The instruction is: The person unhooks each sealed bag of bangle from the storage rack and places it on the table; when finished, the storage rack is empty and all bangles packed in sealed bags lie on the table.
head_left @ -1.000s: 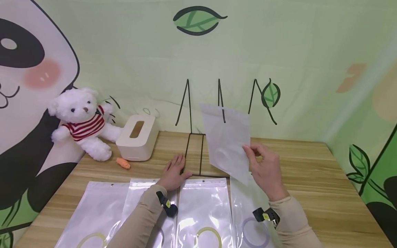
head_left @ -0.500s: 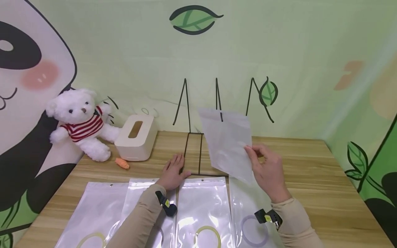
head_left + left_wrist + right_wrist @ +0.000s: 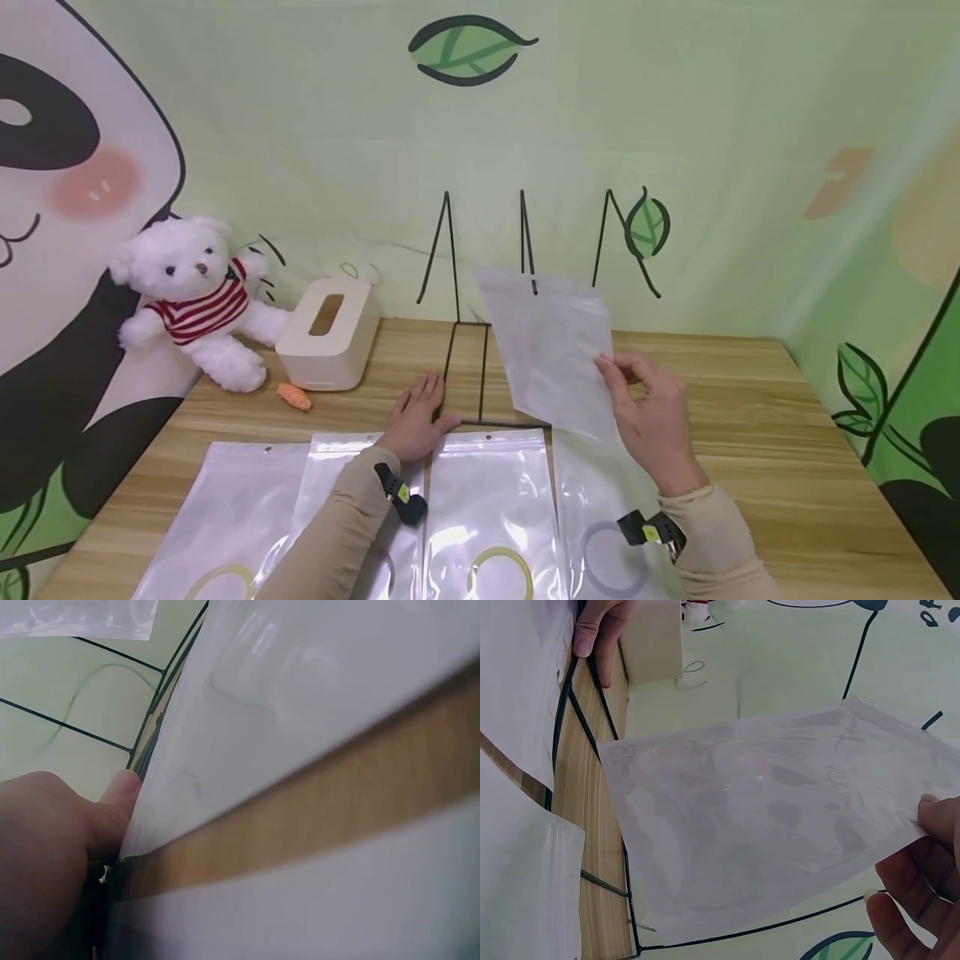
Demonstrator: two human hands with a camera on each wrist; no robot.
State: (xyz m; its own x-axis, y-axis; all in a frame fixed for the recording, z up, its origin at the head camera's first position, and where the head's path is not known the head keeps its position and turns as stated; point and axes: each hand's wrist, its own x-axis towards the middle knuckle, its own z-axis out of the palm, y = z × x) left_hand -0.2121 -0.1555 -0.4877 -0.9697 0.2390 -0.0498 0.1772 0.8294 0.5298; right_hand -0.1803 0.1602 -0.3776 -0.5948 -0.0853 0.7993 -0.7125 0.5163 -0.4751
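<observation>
A pale, translucent plastic bag hangs on the middle prong of a black wire rack, with the prong's tip showing in front of its top strip. My right hand pinches the bag's right edge between thumb and fingers. In the right wrist view the bag stretches away from the fingertips, tilted. Flat on the table, my left hand lies with extended fingers at the left side of the rack's base. The left wrist view shows the thumb beside the black wire.
Several clear bags with rings in them, including one with a yellow ring and one with a purple ring, line the front of the wooden table. A tissue box, a teddy bear and a small orange object sit at the left.
The hanging bag has come down slightly at its top and tilted a little, while my right hand has moved slightly right and down. My left hand stays in place.
</observation>
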